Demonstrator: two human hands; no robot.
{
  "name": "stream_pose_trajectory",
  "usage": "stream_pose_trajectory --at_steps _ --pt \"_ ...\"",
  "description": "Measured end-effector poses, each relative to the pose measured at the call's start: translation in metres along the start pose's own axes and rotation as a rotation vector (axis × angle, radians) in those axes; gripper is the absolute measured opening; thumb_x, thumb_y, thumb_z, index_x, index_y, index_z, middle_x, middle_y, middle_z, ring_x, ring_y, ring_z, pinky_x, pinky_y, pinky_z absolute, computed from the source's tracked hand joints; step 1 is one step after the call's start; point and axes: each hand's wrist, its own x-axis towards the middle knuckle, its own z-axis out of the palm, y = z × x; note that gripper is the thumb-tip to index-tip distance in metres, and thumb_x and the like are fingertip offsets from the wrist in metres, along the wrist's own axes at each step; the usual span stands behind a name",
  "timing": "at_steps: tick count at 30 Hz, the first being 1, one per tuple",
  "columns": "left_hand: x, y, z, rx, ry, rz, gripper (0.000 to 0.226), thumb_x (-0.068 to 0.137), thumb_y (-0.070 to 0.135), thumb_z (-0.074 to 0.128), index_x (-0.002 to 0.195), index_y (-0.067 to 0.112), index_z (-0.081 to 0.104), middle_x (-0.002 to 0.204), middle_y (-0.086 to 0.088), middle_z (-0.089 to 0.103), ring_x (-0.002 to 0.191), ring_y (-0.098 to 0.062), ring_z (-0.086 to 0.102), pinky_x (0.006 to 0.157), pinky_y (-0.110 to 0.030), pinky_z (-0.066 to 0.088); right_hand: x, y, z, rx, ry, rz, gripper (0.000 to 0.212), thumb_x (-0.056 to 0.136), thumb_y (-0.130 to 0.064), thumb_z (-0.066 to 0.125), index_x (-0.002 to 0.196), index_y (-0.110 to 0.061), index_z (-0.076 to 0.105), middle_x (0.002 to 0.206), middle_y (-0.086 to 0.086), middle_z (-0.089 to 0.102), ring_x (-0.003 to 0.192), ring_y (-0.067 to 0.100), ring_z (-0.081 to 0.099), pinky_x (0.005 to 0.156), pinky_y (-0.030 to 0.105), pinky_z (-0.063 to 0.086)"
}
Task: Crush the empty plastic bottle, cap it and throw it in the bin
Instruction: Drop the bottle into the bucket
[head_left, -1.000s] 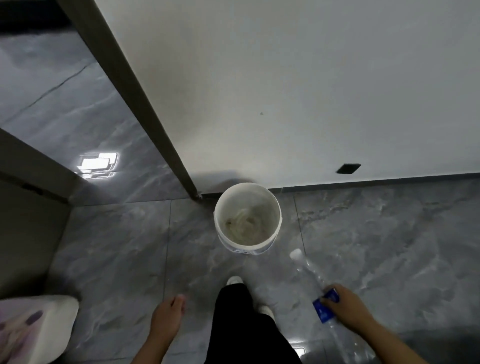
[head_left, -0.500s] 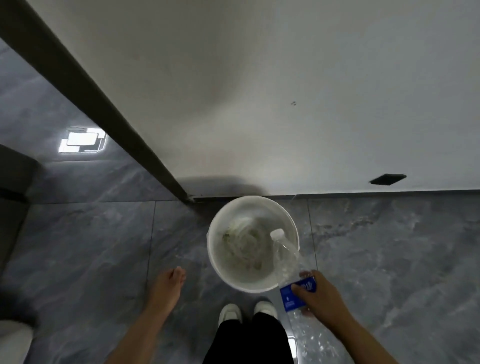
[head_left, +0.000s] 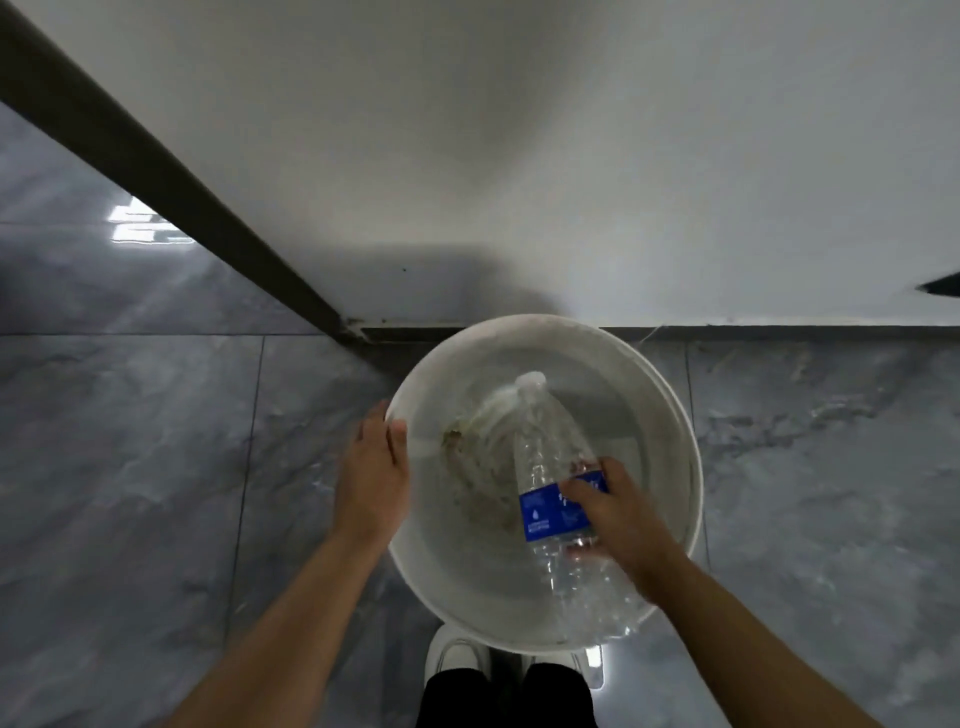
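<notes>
A clear plastic bottle (head_left: 545, 457) with a blue label and a white cap hangs over the mouth of a round white bin (head_left: 685, 447). Its capped end points away from me, toward the wall. My right hand (head_left: 618, 514) grips the bottle around the label. My left hand (head_left: 371, 473) rests at the bin's left rim, fingers together, holding nothing. The bin stands on the floor against the wall, with brownish residue on its inner bottom.
Grey marble floor tiles (head_left: 130, 467) spread left and right of the bin. A white wall (head_left: 571, 156) rises right behind it, with a dark door frame (head_left: 171, 166) slanting to the left. My white shoes (head_left: 457, 654) stand just below the bin.
I have stepped closer, so the bin fills more of the view. My right hand carried the bottle from the bin's edge to over its mouth. My left hand rose to the bin's left rim.
</notes>
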Motion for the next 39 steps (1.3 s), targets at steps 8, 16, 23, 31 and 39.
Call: stream_pose_trajectory --at_steps 8,16,23,31,39 --pt "0.003 -0.011 0.013 -0.110 0.136 0.095 0.048 0.093 0.043 0.020 0.108 0.016 0.057 0.079 0.009 0.058 0.070 -0.006 0.055 0.057 -0.007 0.038 0.090 0.024 0.024 -0.225 0.045 0.035 0.021 0.093 -0.014 0.045 0.110 -0.004 0.052 0.093 0.010 0.055 0.086 0.024 0.054 0.077 0.039 0.049" --pt "0.007 -0.013 0.017 -0.136 0.176 0.053 0.055 0.088 0.052 0.018 0.104 0.022 0.061 0.074 0.015 0.055 0.072 -0.005 0.054 0.061 -0.013 0.035 0.177 0.063 0.055 -0.313 0.055 0.075 0.019 0.093 -0.007 0.049 0.102 0.000 0.064 0.105 0.018 0.063 0.099 0.032 0.061 0.071 0.025 0.039" --pt "0.009 -0.018 0.017 -0.158 0.169 0.041 0.050 0.080 0.052 0.021 0.115 0.043 0.055 0.098 0.029 0.051 0.089 0.007 0.048 0.073 -0.009 0.033 0.240 0.092 0.077 -0.458 0.049 0.084 0.030 0.091 -0.010 0.054 0.118 0.002 0.057 0.124 0.021 0.059 0.106 0.031 0.058 0.079 0.027 0.048" --pt "0.009 -0.020 0.015 -0.155 0.212 0.007 0.025 0.065 0.067 0.019 0.075 0.069 0.041 0.066 0.051 0.046 0.078 0.043 0.036 0.065 0.009 0.033 0.261 0.113 0.081 -0.516 0.100 0.072 0.031 0.094 -0.011 0.049 0.123 -0.001 0.050 0.126 0.019 0.057 0.108 0.031 0.057 0.079 0.026 0.042" --pt "0.009 -0.016 0.017 -0.148 0.224 0.026 0.027 0.076 0.051 0.026 0.092 0.062 0.044 0.087 0.043 0.041 0.079 0.020 0.048 0.069 0.001 0.031 0.257 0.109 0.081 -0.592 0.062 0.068 0.031 0.091 -0.019 0.057 0.114 0.001 0.053 0.119 0.020 0.060 0.104 0.030 0.060 0.079 0.028 0.046"
